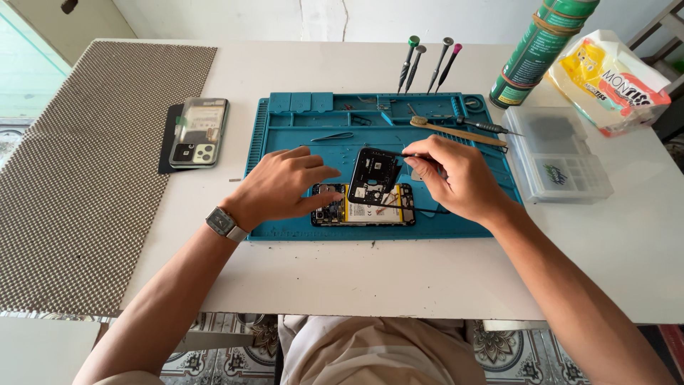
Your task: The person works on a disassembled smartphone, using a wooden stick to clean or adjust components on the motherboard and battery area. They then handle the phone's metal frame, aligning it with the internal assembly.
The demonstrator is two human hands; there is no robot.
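An opened phone (370,212) with its yellow battery and circuit boards exposed lies on a blue repair mat (285,135). My left hand (285,184) rests on the phone's left end, fingers pressing it down. My right hand (456,175) holds thin black tweezers (392,152) whose tip meets a black inner frame cover (373,177). The cover stands tilted up above the phone. A wristwatch (224,222) is on my left wrist.
A phone back cover (199,132) lies left of the mat, beside a woven grey mat (78,178). Several screwdrivers (427,64) stand at the blue mat's far edge; a brush (456,132) lies there. A clear parts box (563,153), green spray can (538,46) and tissue pack (609,78) sit right.
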